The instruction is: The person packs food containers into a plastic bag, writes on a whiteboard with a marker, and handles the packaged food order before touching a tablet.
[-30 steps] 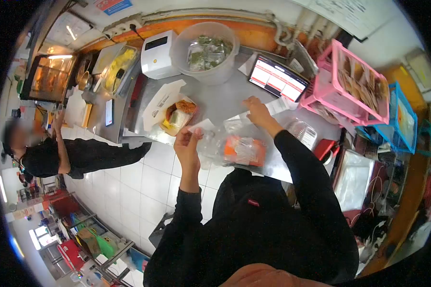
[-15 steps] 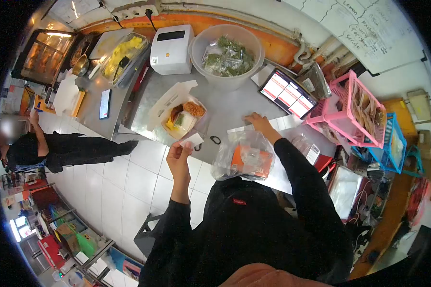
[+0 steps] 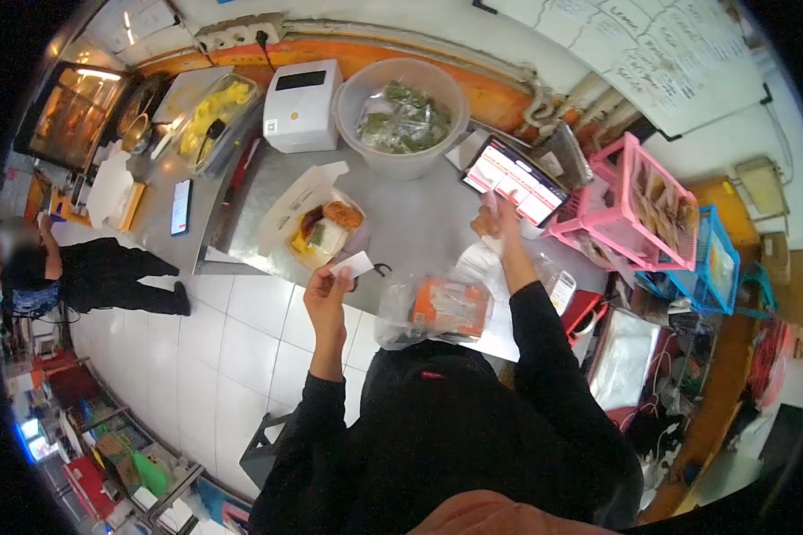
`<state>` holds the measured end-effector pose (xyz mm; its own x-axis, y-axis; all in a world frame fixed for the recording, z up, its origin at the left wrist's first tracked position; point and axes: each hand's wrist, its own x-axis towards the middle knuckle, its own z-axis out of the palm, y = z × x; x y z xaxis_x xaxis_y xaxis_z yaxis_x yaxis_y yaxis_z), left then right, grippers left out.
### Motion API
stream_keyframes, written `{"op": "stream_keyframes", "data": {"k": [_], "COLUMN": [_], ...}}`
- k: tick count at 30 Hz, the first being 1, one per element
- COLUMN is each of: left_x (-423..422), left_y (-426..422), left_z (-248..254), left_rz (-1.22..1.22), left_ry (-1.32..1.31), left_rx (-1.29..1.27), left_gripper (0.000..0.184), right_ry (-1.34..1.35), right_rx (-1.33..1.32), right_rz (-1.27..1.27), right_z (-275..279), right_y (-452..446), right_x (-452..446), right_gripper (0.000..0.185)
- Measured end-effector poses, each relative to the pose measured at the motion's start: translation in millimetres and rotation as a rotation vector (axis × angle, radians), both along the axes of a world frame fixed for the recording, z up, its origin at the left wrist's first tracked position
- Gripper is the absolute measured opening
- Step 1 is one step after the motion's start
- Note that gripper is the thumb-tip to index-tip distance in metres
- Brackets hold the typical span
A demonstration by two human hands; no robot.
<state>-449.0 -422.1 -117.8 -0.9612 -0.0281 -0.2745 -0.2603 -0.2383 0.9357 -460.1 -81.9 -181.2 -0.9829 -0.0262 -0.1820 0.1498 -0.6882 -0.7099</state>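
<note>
My left hand (image 3: 327, 299) pinches a small white paper slip (image 3: 353, 266) beside the front edge of the metal counter. Just beyond it sits an open takeaway box (image 3: 287, 212) with fried food, a white item and something yellow inside. My right hand (image 3: 494, 221) is at the lower edge of a tablet (image 3: 516, 181), a finger extended over its lit screen. A long white paper strip (image 3: 480, 259) hangs from that hand, curling toward me. Near my body lies a clear plastic bag (image 3: 400, 312) with an orange-and-white package (image 3: 451, 306) in it.
Toward the wall stand a white label printer (image 3: 302, 107) and a tub (image 3: 401, 160) of bagged greens. Pink (image 3: 638, 214) and blue baskets (image 3: 716, 259) flank the right side. Another person (image 3: 89, 272) stands at far left, near a side counter holding a phone (image 3: 180, 207).
My right hand has moved from the counter up to the tablet, and the paper strip has lifted with it. The left hand still holds its slip. The view has shifted slightly.
</note>
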Motion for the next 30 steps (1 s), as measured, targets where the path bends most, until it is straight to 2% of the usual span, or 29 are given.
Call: {"op": "stream_keyframes", "data": {"k": [1,2,5,6,8,10,11,14,17,20,23,26,27,28,30], "left_x": [-1.0,-2.7,-6.1,-5.0,-2.8,5.0,9.1,17.0,24.5,38.1,43.0,50.6,52.6,54.1,49.2], "left_y": [1.3,4.2,30.4,41.5,62.5,82.1,90.3,105.8,115.3,126.6,145.5,163.5,170.6,177.9,185.4], "left_z": [0.7,2.1,17.8,32.4,43.9,54.4,62.0,85.6,93.7,86.8,69.1,59.4,61.1,64.7,72.0], "left_rz": [-0.012,-0.028,-0.102,-0.16,-0.301,-0.486,-0.576,-0.751,-0.785,-0.776,-0.951,-1.032,-0.967,-0.902,-0.763], "left_ry": [0.012,0.025,0.036,0.046,0.051,0.034,0.021,0.023,0.051,0.103,0.154,-0.065,-0.111,-0.156,-0.211], "left_rx": [0.022,0.046,0.125,0.178,0.299,0.559,0.686,0.84,0.824,0.653,0.617,0.722,0.712,0.703,0.705], "left_gripper": [0.017,0.017,0.016,0.016,0.016,0.015,0.016,0.018,0.017,0.016,0.016,0.017,0.018,0.019,0.024], "right_ry": [0.359,0.343,0.481,0.569,0.568,0.604,0.583,0.536,0.546,0.476,0.384,0.222,0.169,-0.058,-0.225], "right_rx": [-0.644,-0.715,-0.888,-0.842,-0.849,-0.846,-0.832,-0.808,-0.86,-0.991,-1.012,-0.966,-0.945,-1.052,-0.701], "right_rz": [0.169,0.117,0.352,0.4,0.433,0.491,0.496,0.446,0.341,0.316,0.401,0.119,0.024,-0.185,-0.434], "right_z": [27.7,46.7,101.9,115.4,139.7,149.6,157.5,170.8,161.8,161.7,157.6,121.7,121.1,121.6,109.9], "right_y": [8.8,10.5,5.3,4.3,0.7,-1.4,-3.6,-10.7,-4.6,5.0,10.8,32.8,31.4,31.8,15.9], "right_x": [7.5,16.9,35.1,39.7,49.9,56.1,59.7,70.4,69.4,67.7,62.2,51.5,52.5,56.4,63.7], "right_gripper": [0.038,0.034,0.059,0.062,0.063,0.065,0.065,0.059,0.051,0.045,0.039,0.045,0.048,0.057,0.061]}}
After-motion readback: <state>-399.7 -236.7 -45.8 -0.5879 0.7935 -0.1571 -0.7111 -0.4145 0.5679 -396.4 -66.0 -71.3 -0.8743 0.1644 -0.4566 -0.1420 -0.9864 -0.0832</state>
